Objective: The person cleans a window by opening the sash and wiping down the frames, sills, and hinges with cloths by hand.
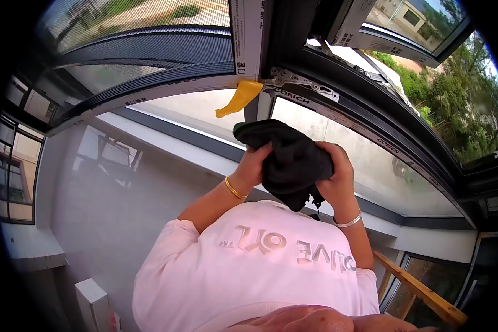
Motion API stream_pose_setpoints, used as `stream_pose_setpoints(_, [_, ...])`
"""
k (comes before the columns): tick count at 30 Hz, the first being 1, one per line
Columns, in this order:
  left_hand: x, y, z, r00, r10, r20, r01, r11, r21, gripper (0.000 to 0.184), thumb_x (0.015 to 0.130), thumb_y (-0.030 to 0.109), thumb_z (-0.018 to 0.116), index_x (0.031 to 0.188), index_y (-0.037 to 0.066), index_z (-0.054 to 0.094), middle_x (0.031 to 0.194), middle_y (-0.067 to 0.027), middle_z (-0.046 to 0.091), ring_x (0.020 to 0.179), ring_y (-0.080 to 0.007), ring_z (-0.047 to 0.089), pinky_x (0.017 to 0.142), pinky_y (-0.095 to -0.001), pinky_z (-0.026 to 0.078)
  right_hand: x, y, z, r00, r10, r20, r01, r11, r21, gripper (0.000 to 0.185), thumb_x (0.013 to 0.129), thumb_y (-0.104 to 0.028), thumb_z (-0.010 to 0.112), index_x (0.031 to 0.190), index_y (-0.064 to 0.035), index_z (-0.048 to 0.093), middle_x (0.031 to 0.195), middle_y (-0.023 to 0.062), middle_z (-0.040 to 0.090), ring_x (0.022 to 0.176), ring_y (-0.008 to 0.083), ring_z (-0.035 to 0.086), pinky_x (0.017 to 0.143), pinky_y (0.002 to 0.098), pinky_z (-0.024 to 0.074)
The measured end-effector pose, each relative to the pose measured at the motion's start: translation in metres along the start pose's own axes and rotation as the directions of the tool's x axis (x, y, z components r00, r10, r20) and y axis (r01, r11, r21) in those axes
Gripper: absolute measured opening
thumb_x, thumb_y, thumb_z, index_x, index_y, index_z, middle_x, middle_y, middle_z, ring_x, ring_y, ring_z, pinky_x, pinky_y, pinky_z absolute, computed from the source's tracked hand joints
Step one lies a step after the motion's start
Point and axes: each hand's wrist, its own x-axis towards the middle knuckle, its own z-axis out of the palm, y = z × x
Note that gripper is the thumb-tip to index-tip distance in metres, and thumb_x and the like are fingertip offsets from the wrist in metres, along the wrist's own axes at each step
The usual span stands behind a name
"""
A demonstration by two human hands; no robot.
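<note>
I see the left hand (253,167) and right hand (339,176) gripping opposite sides of the black cloth (290,163), flap (256,130) nearer the left

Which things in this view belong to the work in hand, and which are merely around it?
Work in hand:
black cloth item, held between both hands
left hand
right hand

Merely around, untouched:
yellow strip, hanging by the window frame
metal hinge
wooden bars, lower right of the view
</note>
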Motion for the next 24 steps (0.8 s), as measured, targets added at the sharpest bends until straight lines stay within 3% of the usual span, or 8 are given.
stream_pose_setpoints(3, [-0.011, 0.027, 0.006, 0.998, 0.066, 0.014, -0.067, 0.986, 0.151, 0.038, 0.096, 0.0, 0.06, 0.134, 0.004, 0.058, 0.125, -0.0055, 0.065, 0.115, -0.0168, 0.062, 0.1, -0.0308, 0.051, -0.015, 0.016, 0.013, 0.84, 0.353, 0.412, -0.383, 0.924, -0.008, 0.063, 0.072, -0.002, 0.078, 0.131, -0.0029, 0.057, 0.124, 0.0184, 0.063, 0.117, 0.0341, 0.061, 0.097, 0.0384, 0.0503])
stream_pose_setpoints(8, [-0.026, 0.043, 0.014, 0.99, 0.112, 0.086, -0.14, 0.856, 0.497, 0.042, 0.088, -0.01, 0.064, 0.128, 0.002, 0.061, 0.117, -0.0054, 0.068, 0.109, -0.0142, 0.063, 0.098, -0.0275, 0.049, -0.027, 0.018, 0.025, 0.684, 0.251, 0.686, -0.395, 0.917, 0.059, 0.076, 0.081, -0.014, 0.076, 0.148, -0.006, 0.042, 0.119, 0.0191, 0.063, 0.112, 0.0367, 0.061, 0.097, 0.0398, 0.0484])
stream_pose_setpoints(10, [-0.03, 0.043, 0.014, 0.964, 0.16, 0.214, -0.267, 0.565, 0.781, 0.042, 0.086, -0.01, 0.065, 0.126, 0.002, 0.062, 0.115, -0.0061, 0.069, 0.108, -0.0139, 0.064, 0.096, -0.0264, 0.049, -0.016, 0.01, 0.025, 0.792, 0.29, 0.537, -0.515, 0.791, 0.331, 0.076, 0.083, -0.016, 0.076, 0.149, -0.0069, 0.039, 0.117, 0.0178, 0.064, 0.104, 0.0301, 0.063, 0.093, 0.0371, 0.049])
stream_pose_setpoints(14, [-0.039, 0.035, 0.037, 0.96, 0.149, 0.236, -0.27, 0.293, 0.917, 0.038, 0.084, -0.005, 0.07, 0.12, 0.005, 0.063, 0.105, -0.0071, 0.07, 0.092, -0.0134, 0.066, 0.083, -0.027, 0.052, -0.018, 0.011, 0.037, 0.886, 0.186, 0.425, -0.365, 0.845, 0.391, 0.047, 0.09, -0.004, 0.067, 0.135, -0.0067, 0.058, 0.089, 0.0101, 0.068, 0.077, 0.0219, 0.069, 0.072, 0.0316, 0.0548])
stream_pose_setpoints(19, [-0.044, 0.035, 0.071, 0.972, 0.092, 0.215, -0.229, 0.199, 0.953, 0.04, 0.081, -0.002, 0.074, 0.118, 0.003, 0.059, 0.1, -0.0093, 0.071, 0.089, -0.0137, 0.068, 0.078, -0.026, 0.052, -0.037, 0.018, 0.02, 0.942, 0.313, 0.121, -0.317, 0.714, 0.625, 0.032, 0.098, 0.006, 0.054, 0.129, -0.0009, 0.061, 0.09, 0.0085, 0.07, 0.077, 0.012, 0.067, 0.068, 0.0252, 0.0543])
stream_pose_setpoints(20, [-0.042, 0.031, 0.075, 0.972, 0.08, 0.223, -0.234, 0.166, 0.958, 0.041, 0.08, -0.001, 0.076, 0.117, 0.003, 0.059, 0.095, -0.0093, 0.071, 0.085, -0.0133, 0.068, 0.075, -0.0258, 0.052, -0.037, 0.02, 0.012, 0.944, 0.308, 0.116, -0.311, 0.718, 0.622, 0.032, 0.098, 0.006, 0.054, 0.129, -0.0009, 0.061, 0.09, 0.0085, 0.07, 0.077, 0.012, 0.067, 0.068, 0.0252, 0.0543])
stream_pose_setpoints(22, [-0.032, 0.018, 0.083, 0.988, -0.061, 0.139, -0.132, 0.103, 0.986, 0.04, 0.077, 0.007, 0.08, 0.112, 0.005, 0.06, 0.084, -0.0073, 0.067, 0.075, -0.0192, 0.066, 0.07, -0.0288, 0.05, -0.035, 0.022, -0.006, 0.955, 0.038, -0.295, 0.082, 0.92, 0.384, 0.033, 0.09, 0.012, 0.058, 0.12, 0.0005, 0.064, 0.08, 0.0112, 0.067, 0.069, 0.02, 0.067, 0.063, 0.0279, 0.0536])
stream_pose_setpoints(24, [-0.02, -0.014, 0.06, 0.948, -0.178, 0.264, -0.254, 0.079, 0.964, 0.031, 0.078, 0.008, 0.079, 0.105, 0.005, 0.064, 0.084, -0.0071, 0.066, 0.076, -0.0233, 0.066, 0.073, -0.0307, 0.051, -0.038, 0.031, -0.034, 0.927, -0.187, -0.325, 0.25, 0.955, 0.161, 0.037, 0.085, 0.014, 0.057, 0.119, -0.0004, 0.06, 0.083, 0.015, 0.067, 0.066, 0.027, 0.064, 0.061, 0.0319, 0.0513])
